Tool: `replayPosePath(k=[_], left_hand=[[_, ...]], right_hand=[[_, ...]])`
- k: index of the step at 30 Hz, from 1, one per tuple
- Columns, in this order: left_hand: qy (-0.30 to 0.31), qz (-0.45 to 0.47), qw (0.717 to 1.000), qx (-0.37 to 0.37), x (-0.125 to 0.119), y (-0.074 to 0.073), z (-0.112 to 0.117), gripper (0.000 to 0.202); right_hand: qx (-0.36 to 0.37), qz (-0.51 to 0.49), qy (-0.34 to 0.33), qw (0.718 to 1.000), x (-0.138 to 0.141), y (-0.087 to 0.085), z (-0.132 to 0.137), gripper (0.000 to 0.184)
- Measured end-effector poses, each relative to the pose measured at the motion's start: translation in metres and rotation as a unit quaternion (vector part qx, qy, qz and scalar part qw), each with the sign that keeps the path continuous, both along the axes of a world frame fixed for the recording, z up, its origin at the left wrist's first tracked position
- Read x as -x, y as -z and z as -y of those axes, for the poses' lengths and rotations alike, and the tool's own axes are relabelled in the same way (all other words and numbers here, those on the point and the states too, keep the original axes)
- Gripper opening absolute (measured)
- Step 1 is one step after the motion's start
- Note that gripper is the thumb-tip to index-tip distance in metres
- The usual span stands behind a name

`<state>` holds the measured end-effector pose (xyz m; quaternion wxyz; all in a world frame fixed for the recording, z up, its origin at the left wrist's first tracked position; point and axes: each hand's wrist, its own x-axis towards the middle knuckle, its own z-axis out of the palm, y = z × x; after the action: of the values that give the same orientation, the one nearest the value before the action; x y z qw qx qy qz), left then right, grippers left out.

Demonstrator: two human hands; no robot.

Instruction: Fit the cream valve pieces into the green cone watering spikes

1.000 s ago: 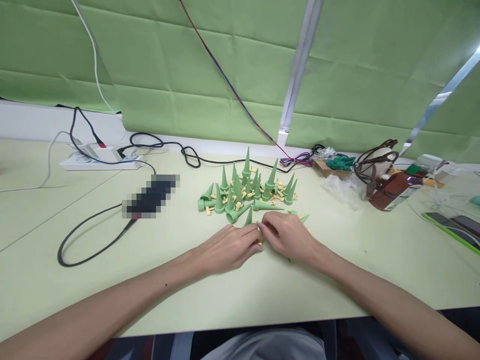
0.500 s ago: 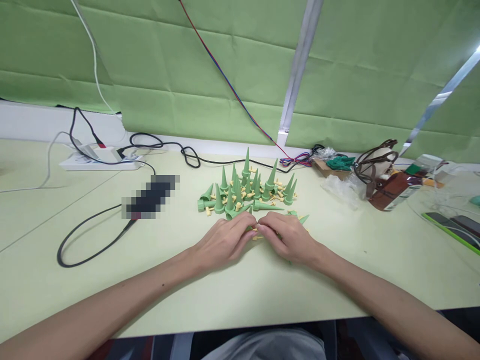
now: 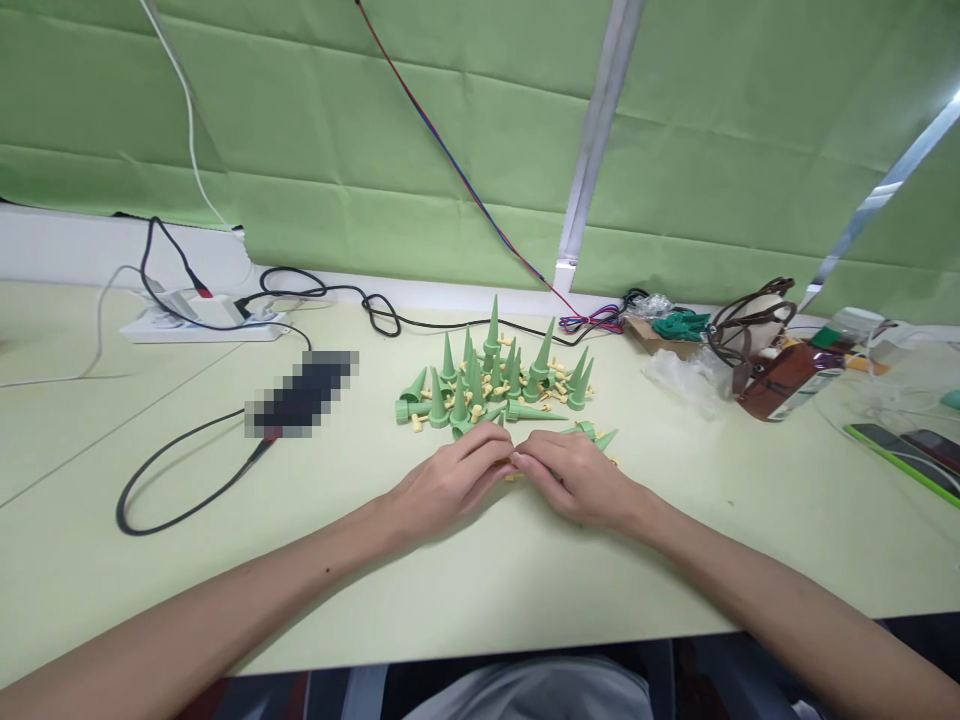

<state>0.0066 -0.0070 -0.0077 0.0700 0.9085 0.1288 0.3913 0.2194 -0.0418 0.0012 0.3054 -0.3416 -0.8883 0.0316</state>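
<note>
My left hand (image 3: 454,478) and my right hand (image 3: 577,478) meet at their fingertips over the front of a pile of green plastic spikes. Both hands are closed, fingers curled and pressed together, and whatever they pinch is hidden behind the fingers. A speck of green shows just below my right palm. Right behind the hands, several pointed green spikes (image 3: 438,402) with ridged caps stand upright or lie on their sides. Small pale-yellow valve-like pieces (image 3: 418,423) are scattered among them. A green spike lying down (image 3: 536,411) is just beyond my fingers.
On the left are a blurred black device (image 3: 300,395) with a cable and a white power strip (image 3: 202,322). To the right lie clear plastic wrap (image 3: 682,382), a brown bottle (image 3: 791,382) and a green-edged phone (image 3: 900,460). A green curtain (image 3: 465,150) hangs behind the table.
My left thumb and fingers have shifted slightly and now cover more of the gap between the hands. The pile stays as it was.
</note>
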Motion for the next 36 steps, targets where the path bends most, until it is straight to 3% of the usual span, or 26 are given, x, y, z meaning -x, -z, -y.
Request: replayPosePath(k=[10,22,36], left_hand=[[-0.017,-0.018,1.0,0.015,0.0011,0.0045,-0.0003,0.013],[-0.064,-0.002,0.998,0.027,0.0031,0.004,-0.006,0.012],[-0.048,-0.016,0.997,-0.05,0.0017,0.0019,-0.0044,0.016]], right_hand=[[0.014,0.019,0.006,1.0,-0.0003,0.0021,-0.0013,0.027],[-0.054,-0.092,0.039,0.994,-0.0005,0.0054,-0.0021,0.022],[-0.029,-0.096,-0.008,0.995,0.0004,0.0046,-0.0026,0.019]])
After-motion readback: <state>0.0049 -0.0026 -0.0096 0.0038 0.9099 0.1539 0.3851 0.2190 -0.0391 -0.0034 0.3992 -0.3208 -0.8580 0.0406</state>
